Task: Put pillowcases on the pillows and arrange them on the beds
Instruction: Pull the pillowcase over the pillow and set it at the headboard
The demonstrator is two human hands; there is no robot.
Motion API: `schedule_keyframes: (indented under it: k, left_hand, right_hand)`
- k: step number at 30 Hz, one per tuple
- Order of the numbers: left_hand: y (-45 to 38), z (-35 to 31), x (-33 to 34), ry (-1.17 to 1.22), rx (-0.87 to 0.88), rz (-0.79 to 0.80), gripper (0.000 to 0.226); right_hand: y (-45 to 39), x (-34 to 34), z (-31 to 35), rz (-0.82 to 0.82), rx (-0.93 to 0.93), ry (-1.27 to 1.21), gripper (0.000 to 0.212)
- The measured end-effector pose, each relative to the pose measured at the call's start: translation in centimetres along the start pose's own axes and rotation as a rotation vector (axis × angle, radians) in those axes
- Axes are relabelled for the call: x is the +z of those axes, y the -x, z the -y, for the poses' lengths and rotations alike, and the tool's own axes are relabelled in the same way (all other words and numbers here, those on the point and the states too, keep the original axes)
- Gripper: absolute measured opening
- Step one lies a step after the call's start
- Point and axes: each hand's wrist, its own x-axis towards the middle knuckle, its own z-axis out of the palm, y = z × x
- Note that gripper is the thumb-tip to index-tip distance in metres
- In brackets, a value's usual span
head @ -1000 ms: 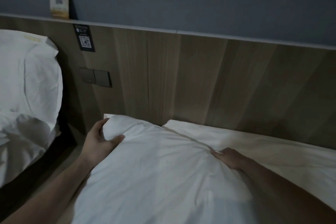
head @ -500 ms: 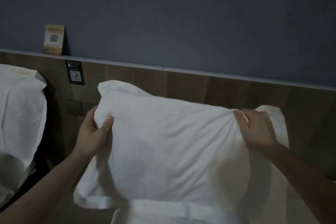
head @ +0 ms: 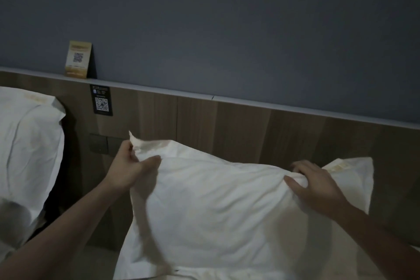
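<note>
Pillow (head: 227,207) stands on edge against headboard (head: 250,132), long axis left-to-right; left hand (head: 127,168) pinches upper-left corner flap, fingers clenched on fabric; right hand (head: 318,186) grasps top edge near right corner; both hands equally near.

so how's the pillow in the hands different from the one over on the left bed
The held pillow is gripped at its top corners by the left hand and the right hand; the left pillow is untouched. The held pillow is upright in front of the wooden headboard, fully in view, while the left pillow is cut off by the frame edge. Both are white, in wrinkled cases.
</note>
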Motion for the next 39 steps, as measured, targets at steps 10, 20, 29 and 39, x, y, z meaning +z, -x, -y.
schedule_keyframes:
  k: [10,20,29,39]
  left_hand:
    - [-3.2,-2.9,1.5,-0.856,0.403,0.111,0.087]
    - [0.9,-4.2,10.9,-1.081,0.425,0.457,0.108]
    - [0.3,-4.4,9.5,-0.913,0.263,0.498,0.101]
    - [-0.1,-5.1,2.6,-0.676,-0.014,0.743,0.068]
  right_hand:
    - [1.3,1.2,1.7,-0.095,-0.101,0.020,0.023]
    - [9.2,1.2,-3.2,-0.486,0.539,-0.270,0.085]
    - [10.4,2.7,-9.7,-0.183,0.926,-0.777,0.085]
    - [1.6,-2.5,-1.4,-0.350,0.536,-0.867,0.014]
